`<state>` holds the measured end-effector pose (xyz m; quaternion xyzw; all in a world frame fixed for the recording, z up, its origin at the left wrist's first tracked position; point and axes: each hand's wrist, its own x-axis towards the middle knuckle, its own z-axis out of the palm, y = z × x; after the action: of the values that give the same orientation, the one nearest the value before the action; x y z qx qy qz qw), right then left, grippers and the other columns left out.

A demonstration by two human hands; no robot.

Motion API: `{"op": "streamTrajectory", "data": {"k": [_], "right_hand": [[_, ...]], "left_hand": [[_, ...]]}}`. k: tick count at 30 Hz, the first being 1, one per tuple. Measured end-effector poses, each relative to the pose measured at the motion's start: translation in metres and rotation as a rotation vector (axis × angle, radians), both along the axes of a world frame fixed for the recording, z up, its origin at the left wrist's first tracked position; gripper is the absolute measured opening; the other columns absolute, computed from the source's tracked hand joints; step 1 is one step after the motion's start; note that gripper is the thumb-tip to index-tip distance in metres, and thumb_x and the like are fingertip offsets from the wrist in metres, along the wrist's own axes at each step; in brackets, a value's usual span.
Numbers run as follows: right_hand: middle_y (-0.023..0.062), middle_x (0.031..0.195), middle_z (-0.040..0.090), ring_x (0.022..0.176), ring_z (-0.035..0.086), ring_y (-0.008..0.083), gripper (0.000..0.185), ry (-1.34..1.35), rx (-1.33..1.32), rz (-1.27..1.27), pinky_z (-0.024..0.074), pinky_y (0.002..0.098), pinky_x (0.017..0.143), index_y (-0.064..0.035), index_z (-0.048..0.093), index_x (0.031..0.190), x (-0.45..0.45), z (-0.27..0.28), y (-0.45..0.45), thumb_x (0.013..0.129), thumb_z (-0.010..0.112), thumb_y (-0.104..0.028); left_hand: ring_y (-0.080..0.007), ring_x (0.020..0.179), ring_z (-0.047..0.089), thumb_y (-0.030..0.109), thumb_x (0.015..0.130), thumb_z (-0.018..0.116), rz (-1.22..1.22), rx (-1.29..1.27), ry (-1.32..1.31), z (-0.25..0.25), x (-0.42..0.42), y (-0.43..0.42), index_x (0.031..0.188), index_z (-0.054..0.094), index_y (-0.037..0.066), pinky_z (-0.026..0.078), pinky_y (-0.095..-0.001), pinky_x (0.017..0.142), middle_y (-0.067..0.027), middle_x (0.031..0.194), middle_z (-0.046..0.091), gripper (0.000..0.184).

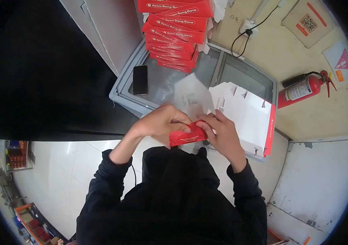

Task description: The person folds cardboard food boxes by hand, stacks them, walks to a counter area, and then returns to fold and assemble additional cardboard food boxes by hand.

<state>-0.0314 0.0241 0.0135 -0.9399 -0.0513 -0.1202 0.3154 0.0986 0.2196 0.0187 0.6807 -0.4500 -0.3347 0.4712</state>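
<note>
A red and white food carton (188, 135), partly folded, is held in front of my body. My left hand (161, 121) is closed on its left side, with the thumb on the red panel. My right hand (223, 132) grips the right side of the same carton, fingers bent over its upper edge. A pale flap (192, 96) stands up beyond my fingers and looks blurred. Just right of my right hand lie flat white carton sheets (245, 112) with a red edge. My fingertips are partly hidden by the carton.
A tall stack of red cartons (176, 36) stands on the glass-topped chest freezer (157, 104). A black phone (140, 80) lies on its glass at left. By the right wall are a fire extinguisher (302, 90) and a socket with a black cable (247, 32).
</note>
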Motion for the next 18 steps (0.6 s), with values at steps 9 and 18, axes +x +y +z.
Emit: {"op": "streamTrajectory", "data": {"k": [9,18], "right_hand": [[0.0204,0.083,0.063,0.075,0.064,0.0412,0.019,0.161,0.201,-0.091,0.0519,0.0454,0.066,-0.0027,0.059,0.094,0.013,-0.011,-0.008,0.094,0.061,-0.021],[0.0169,0.079,0.062,0.073,0.069,0.0313,0.02,0.261,0.598,-0.242,0.0551,0.0359,0.062,-0.0014,0.057,0.091,0.004,0.013,0.007,0.095,0.061,-0.021]], "left_hand": [[-0.0295,0.087,0.067,0.034,0.096,0.06,0.217,-0.295,0.239,-0.026,0.008,0.027,0.115,0.07,0.006,0.046,-0.0438,0.094,-0.0127,0.099,0.072,0.036],[-0.0266,0.11,0.055,0.021,0.085,0.072,0.439,-0.136,-0.44,-0.015,-0.02,0.004,0.119,0.065,0.008,0.04,-0.0397,0.095,-0.0092,0.121,0.062,0.037]]}}
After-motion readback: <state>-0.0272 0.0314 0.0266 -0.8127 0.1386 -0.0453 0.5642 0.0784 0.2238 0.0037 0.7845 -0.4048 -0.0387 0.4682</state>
